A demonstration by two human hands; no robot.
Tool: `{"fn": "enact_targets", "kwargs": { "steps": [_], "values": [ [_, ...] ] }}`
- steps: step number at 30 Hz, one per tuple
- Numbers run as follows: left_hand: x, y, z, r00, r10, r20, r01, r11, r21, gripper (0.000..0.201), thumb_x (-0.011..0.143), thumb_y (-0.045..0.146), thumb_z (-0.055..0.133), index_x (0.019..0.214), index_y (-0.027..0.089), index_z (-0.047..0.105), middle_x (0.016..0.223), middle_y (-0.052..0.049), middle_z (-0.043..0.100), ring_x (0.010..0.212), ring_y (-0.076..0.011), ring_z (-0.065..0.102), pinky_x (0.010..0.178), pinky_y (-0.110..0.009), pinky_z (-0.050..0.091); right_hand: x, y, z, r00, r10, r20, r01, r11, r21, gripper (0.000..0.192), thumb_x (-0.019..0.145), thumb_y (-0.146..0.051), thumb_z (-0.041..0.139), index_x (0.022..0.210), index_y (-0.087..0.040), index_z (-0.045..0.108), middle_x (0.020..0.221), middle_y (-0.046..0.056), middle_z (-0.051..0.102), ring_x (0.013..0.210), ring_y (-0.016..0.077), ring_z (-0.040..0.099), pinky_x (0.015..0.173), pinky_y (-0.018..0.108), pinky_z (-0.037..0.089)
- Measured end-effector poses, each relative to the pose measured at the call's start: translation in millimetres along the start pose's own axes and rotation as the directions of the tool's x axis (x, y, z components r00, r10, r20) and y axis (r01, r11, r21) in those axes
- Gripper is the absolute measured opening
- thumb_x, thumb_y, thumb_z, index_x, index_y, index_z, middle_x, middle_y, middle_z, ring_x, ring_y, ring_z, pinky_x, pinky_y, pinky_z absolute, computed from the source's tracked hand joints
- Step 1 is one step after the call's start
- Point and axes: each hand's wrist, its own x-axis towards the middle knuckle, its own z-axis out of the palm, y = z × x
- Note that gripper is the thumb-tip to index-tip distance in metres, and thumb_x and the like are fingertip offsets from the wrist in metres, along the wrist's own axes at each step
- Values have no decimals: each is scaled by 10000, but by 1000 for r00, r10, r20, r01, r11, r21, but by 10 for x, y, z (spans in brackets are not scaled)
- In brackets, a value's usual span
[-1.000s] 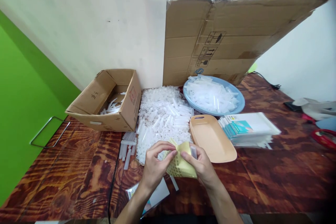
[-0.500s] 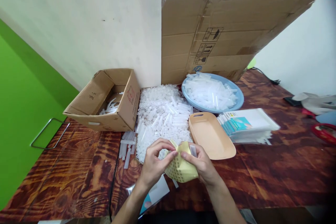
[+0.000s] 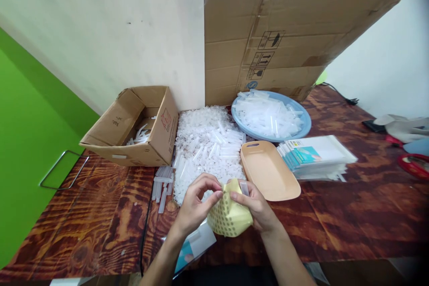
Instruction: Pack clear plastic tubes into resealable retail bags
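Note:
A yellow sheet (image 3: pixel 231 219) with rows of small brownish squares bends between my hands. My right hand (image 3: pixel 256 208) grips its upper right part, thumb across the front. A short translucent plastic tube (image 3: pixel 245 188) sticks up between that hand's fingers. At the sheet's upper left edge, my left hand (image 3: pixel 199 203) is closed in a pinch. Whatever lies between its fingertips is too small to make out. Below my left wrist, a white and teal printed packet (image 3: pixel 197 243) lies partly covered on the table.
A heap of translucent tubes (image 3: pixel 209 147) lies beyond my hands. Left stands a cardboard box (image 3: pixel 161 136) with white pieces inside; right are a tan tray (image 3: pixel 268 172), a blue basin (image 3: pixel 303 127) full of tubes and stacked packets (image 3: pixel 321 152). A cardboard sheet (image 3: pixel 231 40) leans behind.
My left fingertips have shifted slightly left, off the sheet's top corner. The sheet has tilted, so more of its dotted face shows.

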Motion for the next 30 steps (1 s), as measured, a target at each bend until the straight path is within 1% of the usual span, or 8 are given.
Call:
{"fn": "enact_targets", "kwargs": {
  "steps": [4,6,11,15,18,21,24,30],
  "values": [
    [25,61,-25,999,39,35,-43,990,136,92,955,232,624,893,172,654,942,-74,631,919,-205,610,833,-324,489,10,2,-8,1000,-6,8,6,1000,-28,302,719,-360,866,837,-141,694,743,17,652,649,141,617,616,218,502],
    [35,95,-30,997,55,59,-64,983,174,94,964,220,603,887,175,634,928,-65,623,899,-198,606,819,-319,481,19,9,-24,1000,-9,15,9,999,-32,305,722,-355,867,832,-135,685,737,15,643,642,134,607,609,213,496],
    [44,129,-26,991,73,113,-97,970,221,87,979,186,547,901,182,584,932,-58,589,902,-194,590,820,-318,470,28,38,-64,1000,-3,28,4,1000,-17,286,746,-333,858,840,-130,680,736,13,633,639,124,600,605,207,489],
    [51,114,-22,987,76,142,-107,970,219,92,985,178,521,903,182,562,941,-58,572,910,-194,580,821,-318,465,20,44,-66,999,0,38,0,1000,7,272,754,-320,852,847,-127,685,740,14,639,635,125,608,608,212,498],
    [47,91,-22,990,81,117,-102,977,186,82,987,187,530,920,182,577,951,-60,577,915,-192,584,824,-319,475,13,32,-51,999,-3,35,2,999,32,266,750,-311,854,841,-125,687,746,18,653,641,128,622,618,216,510],
    [37,70,-16,992,97,80,-110,978,179,20,947,200,627,948,181,624,966,-65,607,927,-198,600,837,-326,488,10,19,-25,999,-4,38,3,999,44,274,746,-314,857,861,-123,697,757,24,669,647,132,634,623,217,515],
    [27,56,-2,994,103,35,-108,976,188,34,916,198,681,915,180,652,943,-64,632,918,-201,613,829,-327,494,15,12,7,999,-15,38,13,998,60,260,743,-309,859,840,-131,696,726,19,676,620,130,640,601,209,517],
    [13,35,15,999,38,-11,-36,989,140,76,921,208,676,859,180,642,915,-57,625,898,-197,609,815,-319,487,40,4,34,999,5,37,-8,998,67,263,732,-305,866,805,-130,684,690,16,675,584,127,635,557,201,517]
  ]
}}
